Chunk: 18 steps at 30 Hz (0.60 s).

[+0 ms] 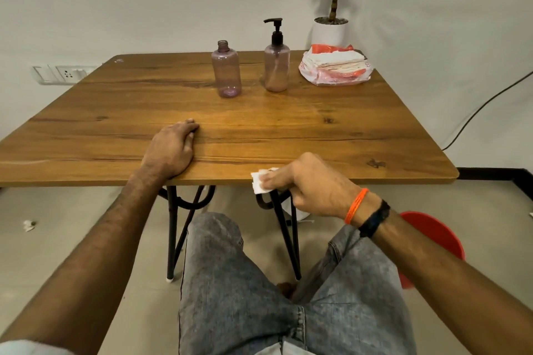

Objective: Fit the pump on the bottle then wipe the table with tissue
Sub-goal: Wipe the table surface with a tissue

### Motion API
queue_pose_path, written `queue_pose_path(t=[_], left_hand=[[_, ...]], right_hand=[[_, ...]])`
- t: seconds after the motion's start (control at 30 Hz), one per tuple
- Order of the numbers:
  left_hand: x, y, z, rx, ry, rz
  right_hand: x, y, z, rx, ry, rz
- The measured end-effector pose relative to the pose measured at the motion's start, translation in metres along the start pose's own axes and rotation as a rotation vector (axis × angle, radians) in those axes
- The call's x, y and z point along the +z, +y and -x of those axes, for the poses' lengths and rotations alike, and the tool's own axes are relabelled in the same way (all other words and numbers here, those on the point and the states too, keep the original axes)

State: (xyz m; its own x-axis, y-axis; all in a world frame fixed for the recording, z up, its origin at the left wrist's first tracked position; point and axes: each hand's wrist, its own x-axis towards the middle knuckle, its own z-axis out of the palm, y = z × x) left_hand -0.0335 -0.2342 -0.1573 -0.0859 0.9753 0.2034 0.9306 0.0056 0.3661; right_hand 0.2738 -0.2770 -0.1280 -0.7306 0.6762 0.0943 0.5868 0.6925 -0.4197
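On wooden table (pixel 115 112) by white wall: right hand (pixel 314 186) pinching tissue (pixel 258 181) at near edge, left hand (pixel 173 150) resting flat, relaxed.

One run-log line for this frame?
pump: fitted | right hand: pinches tissue at table edge | left hand: rests on table

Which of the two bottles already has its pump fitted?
The right bottle, nearer the tissue pack, has a black pump on top. The left bottle has an open, bare neck.
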Motion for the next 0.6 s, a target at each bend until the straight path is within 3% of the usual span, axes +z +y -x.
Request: queue_pose_path(t=[0.07, 0.13, 0.23, 0.4, 0.6], left_hand=[[0.0, 0.001, 0.0, 0.005, -0.002, 0.003], [0.0, 0.002, 0.001, 0.007, -0.002, 0.007], [-0.001, 0.002, 0.002, 0.006, -0.001, 0.008], [-0.002, 0.002, 0.002, 0.007, 0.006, 0.017], [0.0, 0.001, 0.0, 0.004, 0.017, 0.006]], right_hand=[[-0.011, 0.001, -0.001, 0.042, 0.019, -0.218], [-0.022, 0.006, -0.015, 0.123, 0.182, -0.337], [-0.026, 0.012, -0.05, 0.241, 0.324, -0.235], [-0.002, 0.005, -0.086, 0.219, 0.09, 0.036], [0.019, -0.016, -0.047, 0.036, 0.02, 0.114]])
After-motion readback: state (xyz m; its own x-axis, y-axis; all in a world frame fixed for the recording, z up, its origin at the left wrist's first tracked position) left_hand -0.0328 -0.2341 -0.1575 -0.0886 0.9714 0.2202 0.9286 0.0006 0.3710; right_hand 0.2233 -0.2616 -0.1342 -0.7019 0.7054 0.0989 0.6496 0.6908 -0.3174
